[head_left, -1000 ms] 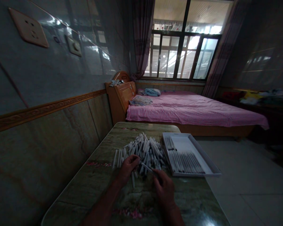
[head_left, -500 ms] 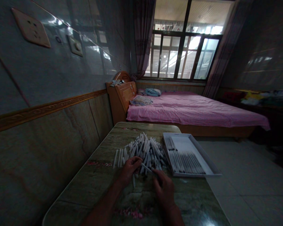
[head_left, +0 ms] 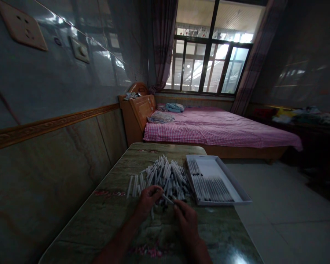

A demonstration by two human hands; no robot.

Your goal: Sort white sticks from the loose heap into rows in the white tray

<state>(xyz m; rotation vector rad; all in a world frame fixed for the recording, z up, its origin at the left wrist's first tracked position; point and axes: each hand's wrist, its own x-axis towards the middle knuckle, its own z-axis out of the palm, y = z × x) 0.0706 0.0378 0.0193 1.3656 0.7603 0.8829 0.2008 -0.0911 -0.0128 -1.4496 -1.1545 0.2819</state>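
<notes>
Between my two hands is a slim, light pen (head_left: 167, 199), slanting down to the right. My left hand (head_left: 149, 200) pinches its upper left end. At its lower right end are the closed fingers of my right hand (head_left: 186, 219), covering that tip. Just beyond my hands lies a loose pile of similar white and grey pens (head_left: 167, 176), some with dark ends. Several pale pen pieces (head_left: 134, 186) lie side by side left of the pile. To the right, a shallow white tray (head_left: 232, 176) holds rows of pens with dark tips.
Everything rests on a green-brown marbled table (head_left: 99, 223) with rounded corners. A tiled wall (head_left: 71, 146) runs along its left side. Past the far edge stands a bed (head_left: 217, 128) with a pink checked cover, below a window (head_left: 206, 66).
The whole view has shifted slightly, so the scene sits further left. Both hands stay on the pen, with the fingers little changed.
</notes>
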